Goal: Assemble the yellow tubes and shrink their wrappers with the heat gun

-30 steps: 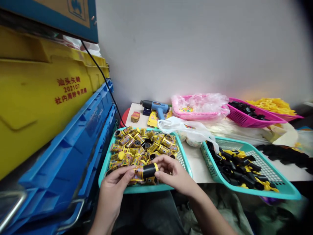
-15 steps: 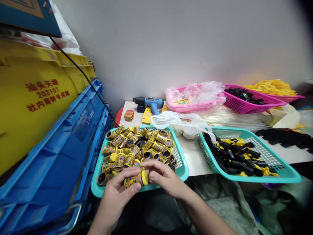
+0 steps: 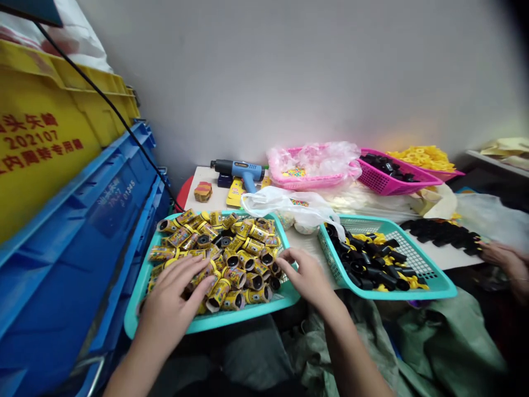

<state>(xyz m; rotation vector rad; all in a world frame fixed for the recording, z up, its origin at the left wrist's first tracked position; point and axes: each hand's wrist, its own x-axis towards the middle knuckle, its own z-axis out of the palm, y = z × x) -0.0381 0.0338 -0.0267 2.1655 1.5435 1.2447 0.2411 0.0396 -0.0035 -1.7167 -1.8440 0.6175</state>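
Note:
A turquoise basket (image 3: pixel 294 296) in front of me is heaped with small yellow printed tubs (image 3: pixel 235 277); several show a black inside or a yellow cap. My left hand (image 3: pixel 171 295) lies over the left part of the heap, fingers and thumb apart, touching the tubs; what lies beneath its palm is hidden. At the basket's right rim, my right hand (image 3: pixel 308 278) has its fingers bent and apart, with the fingertips beside the outermost tubs and no tub visible in them.
Right of it stands another turquoise basket (image 3: pixel 448 292) with black and yellow parts. Behind are a heat gun (image 3: pixel 243 172), a white plastic bag (image 3: pixel 285 198) and pink baskets (image 3: pixel 384 186). Blue crates (image 3: pixel 82 237) wall the left. Another person's hand (image 3: pixel 506 262) touches black pieces (image 3: pixel 442 236) at right.
Both hands held one yellow-capped tub above the basket's front; now that tub is out of them and they have moved apart. The view has turned right, bringing another person's hand into sight.

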